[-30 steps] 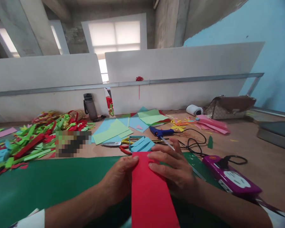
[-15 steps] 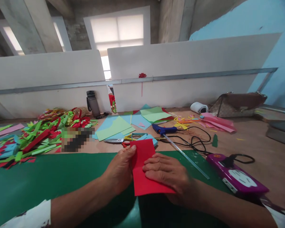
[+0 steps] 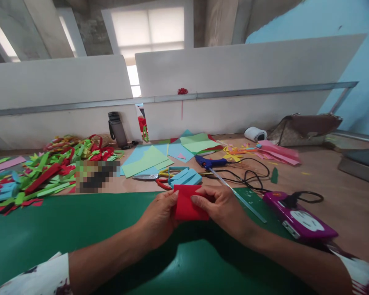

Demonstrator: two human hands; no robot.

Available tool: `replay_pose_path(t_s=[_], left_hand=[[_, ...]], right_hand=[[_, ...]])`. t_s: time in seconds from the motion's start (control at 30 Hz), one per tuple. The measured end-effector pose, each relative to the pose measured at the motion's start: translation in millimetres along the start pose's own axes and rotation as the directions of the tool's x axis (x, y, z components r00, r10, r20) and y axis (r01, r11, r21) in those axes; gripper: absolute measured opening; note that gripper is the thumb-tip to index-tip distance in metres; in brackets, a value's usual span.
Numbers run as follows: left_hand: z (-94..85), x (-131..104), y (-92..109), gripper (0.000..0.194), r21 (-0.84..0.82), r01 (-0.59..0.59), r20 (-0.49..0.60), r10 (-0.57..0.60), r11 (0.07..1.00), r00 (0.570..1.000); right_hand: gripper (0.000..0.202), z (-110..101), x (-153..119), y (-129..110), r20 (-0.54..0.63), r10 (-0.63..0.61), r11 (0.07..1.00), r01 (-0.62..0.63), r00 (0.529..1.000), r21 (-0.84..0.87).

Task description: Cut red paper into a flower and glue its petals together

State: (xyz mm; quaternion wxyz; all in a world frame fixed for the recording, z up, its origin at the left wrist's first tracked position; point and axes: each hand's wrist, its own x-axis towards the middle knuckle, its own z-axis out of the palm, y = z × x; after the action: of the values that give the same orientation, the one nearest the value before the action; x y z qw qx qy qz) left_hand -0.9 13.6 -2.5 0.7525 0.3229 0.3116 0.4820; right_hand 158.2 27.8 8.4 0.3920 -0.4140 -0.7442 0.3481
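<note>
Two hands (image 3: 160, 218) (image 3: 230, 212), one held red sheet (image 3: 186, 207), one glue gun (image 3: 215, 162), one bottle (image 3: 118, 132), one handbag (image 3: 313, 126).

I get bright, washed-out window (image 3: 148, 28) behind, soft shadow on green mat (image 3: 55, 229) below right hand (image 3: 226, 209), edges stretched.

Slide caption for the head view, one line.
Left hand and right hand hold red paper above a green surface, blue glue gun beyond.

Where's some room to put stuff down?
Bare green mat between the paper-strip pile and the left hand; bare brown tabletop right of the purple power strip. It's crowded beyond the red paper: scissors, folded blue paper, glue gun.
</note>
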Motion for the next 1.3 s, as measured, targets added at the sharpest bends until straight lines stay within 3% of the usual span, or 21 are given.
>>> replay_pose_path(t_s=[0.07,0.2,0.47,0.6,0.73,0.9,1.3], left_hand=[[0.2,-0.5,-1.2,0.017,-0.003,0.023,0.017,-0.023,1.0,1.0],[2.9,-1.9,-0.9,0.012,-0.021,0.061,0.02,-0.061,0.998,0.998],[4.1,-1.3,-0.3,0.013,-0.013,0.119,-0.031,-0.12,0.993,0.992],[4.5,-2.7,-0.8,0.021,-0.035,0.141,0.003,-0.141,0.989,0.99],[5.3,-6.1,-3.2,0.029,0.048,0.055,0.066,-0.058,0.997,0.996],[6.0,-6.1,-5.3,0.029,0.106,0.039,0.016,-0.041,0.994,0.999],[6.2,-4.9,-7.3,0.032,0.078,0.033,0.029,-0.035,0.996,0.999]], right_hand=[[0.018,-1.1,-0.2,1.4,-0.011,-0.108,0.988,0.106,0.994,-0.116],[0.01,-1.6,0.1,2.8,-0.051,-0.355,0.887,0.319,0.934,-0.332],[0.02,-0.8,3.7,-3.9,-0.025,-0.101,0.984,0.096,0.995,-0.152],[0.025,-2.1,4.9,-2.4,-0.018,-0.078,0.985,0.074,0.997,-0.158],[0.023,-2.7,4.5,0.0,-0.021,-0.055,0.985,0.05,0.998,-0.168],[0.019,-1.1,5.1,0.1,-0.049,-0.034,0.984,0.025,0.998,-0.176],[0.02,0.8,6.2,0.9,-0.093,-0.04,0.98,0.021,0.995,-0.197]])
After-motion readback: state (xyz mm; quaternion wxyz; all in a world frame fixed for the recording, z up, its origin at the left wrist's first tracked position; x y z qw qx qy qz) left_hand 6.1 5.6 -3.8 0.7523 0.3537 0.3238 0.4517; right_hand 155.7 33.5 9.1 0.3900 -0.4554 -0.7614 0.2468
